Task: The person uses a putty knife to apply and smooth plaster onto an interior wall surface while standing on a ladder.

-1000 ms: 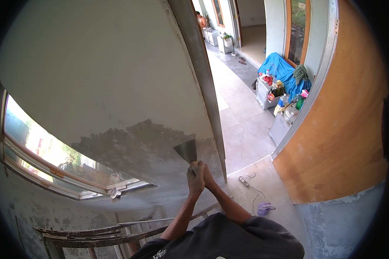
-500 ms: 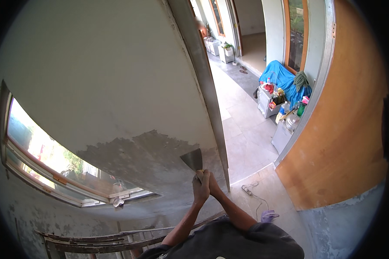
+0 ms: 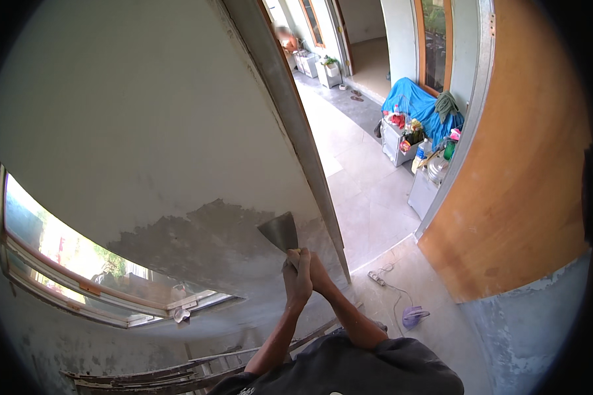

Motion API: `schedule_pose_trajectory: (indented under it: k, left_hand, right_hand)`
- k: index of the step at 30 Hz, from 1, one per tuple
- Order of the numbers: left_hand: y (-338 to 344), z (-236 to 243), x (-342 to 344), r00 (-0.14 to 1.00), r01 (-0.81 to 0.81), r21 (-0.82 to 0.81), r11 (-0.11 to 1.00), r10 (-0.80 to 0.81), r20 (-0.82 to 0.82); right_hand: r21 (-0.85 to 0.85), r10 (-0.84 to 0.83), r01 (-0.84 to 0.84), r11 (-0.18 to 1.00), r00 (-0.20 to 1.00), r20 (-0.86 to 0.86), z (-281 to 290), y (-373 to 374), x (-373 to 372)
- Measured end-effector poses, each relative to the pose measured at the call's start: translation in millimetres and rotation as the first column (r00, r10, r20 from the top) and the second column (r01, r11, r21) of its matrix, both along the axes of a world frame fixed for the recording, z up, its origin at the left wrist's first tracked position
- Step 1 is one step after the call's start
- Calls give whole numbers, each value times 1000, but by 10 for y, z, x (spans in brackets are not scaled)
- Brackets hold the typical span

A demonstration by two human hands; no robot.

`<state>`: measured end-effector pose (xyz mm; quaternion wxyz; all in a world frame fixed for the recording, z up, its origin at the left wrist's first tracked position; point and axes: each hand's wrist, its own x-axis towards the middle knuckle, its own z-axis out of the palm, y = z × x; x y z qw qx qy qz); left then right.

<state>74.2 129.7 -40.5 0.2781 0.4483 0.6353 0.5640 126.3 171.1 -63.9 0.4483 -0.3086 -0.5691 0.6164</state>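
Observation:
Both my hands are closed together round the yellow handle of a wide metal scraper (image 3: 278, 228), held upright with its dark blade toward the lower wall. My left hand (image 3: 298, 280) is in front, covering much of the handle, and my right hand (image 3: 315, 268) wraps in beside it. The blade lies over a rough, bare grey patch (image 3: 197, 230) below pale plaster (image 3: 145, 99); whether its edge touches I cannot tell.
A window (image 3: 79, 253) is at left, a ladder (image 3: 138, 382) below. At right stands an orange-brown panel (image 3: 514, 164). A power strip (image 3: 375, 276) with cable and a purple object (image 3: 415, 316) lie on the floor. Beyond the doorway are a blue tarp (image 3: 415, 99), cluttered boxes and another person (image 3: 286, 41).
Since half a second ago the scraper and both hands have moved slightly upward against the wall patch, still gripped together. The view has also shifted a little.

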Motion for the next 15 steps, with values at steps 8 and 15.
schedule_pose_trajectory:
  k: [8, 15]
  left_hand:
    - [69, -258, -38, 1000, 3, -11, 1000, -4, -15]
    - [161, 516, -12, 996, 11, 141, 990, -22, 83]
  right_hand:
    - [-15, -13, 14, 1000, 998, 56, -220, 18, -47]
    - [12, -34, 33, 999, 998, 57, 577, 58, 24]
